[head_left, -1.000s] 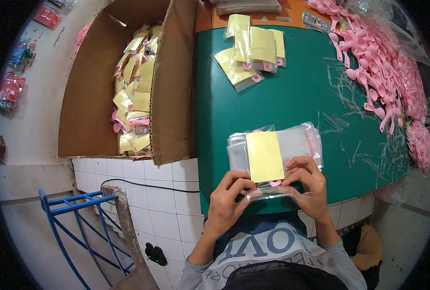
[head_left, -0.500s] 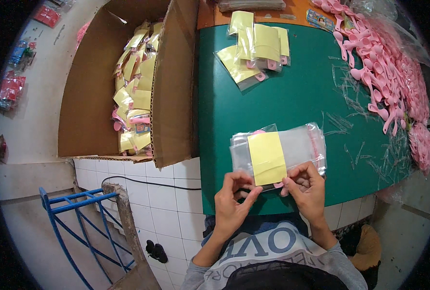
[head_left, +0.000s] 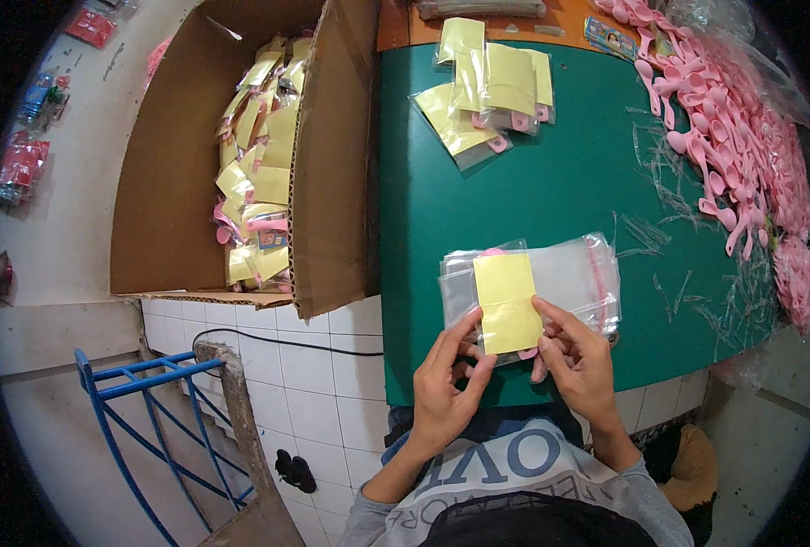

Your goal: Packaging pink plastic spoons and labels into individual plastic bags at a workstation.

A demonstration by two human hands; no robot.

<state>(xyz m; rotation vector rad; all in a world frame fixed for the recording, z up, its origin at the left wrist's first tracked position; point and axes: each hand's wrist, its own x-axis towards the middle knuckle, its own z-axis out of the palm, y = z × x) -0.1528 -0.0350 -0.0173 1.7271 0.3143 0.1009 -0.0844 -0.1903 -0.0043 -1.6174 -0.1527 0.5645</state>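
A small clear plastic bag holds a yellow card (head_left: 507,305) with a faint crease across its middle. Pink bits, likely a spoon's ends, peek out at the card's top and bottom edges. It lies over a stack of clear plastic bags (head_left: 574,278) near the table's front edge. My left hand (head_left: 451,376) has curled fingers at the bag's lower left side, its index fingertip by the card's edge. At the right side, my right hand (head_left: 576,360) holds the bag, index fingertip on the card's edge and lower fingers bent beneath. Parts of both hands' grip are hidden.
Several bagged yellow cards (head_left: 505,82) lie at the far side of the green table (head_left: 523,196). Pink spoons (head_left: 715,137) heap up on the right beside clear plastic strips (head_left: 669,182). An open cardboard box (head_left: 341,164) with similar packets stands left, above a blue metal frame (head_left: 141,387).
Both hands have shifted from pinching the bag's bottom edge up along its sides, index fingers now stretched farther up. The card appears flatter, with its crease showing.
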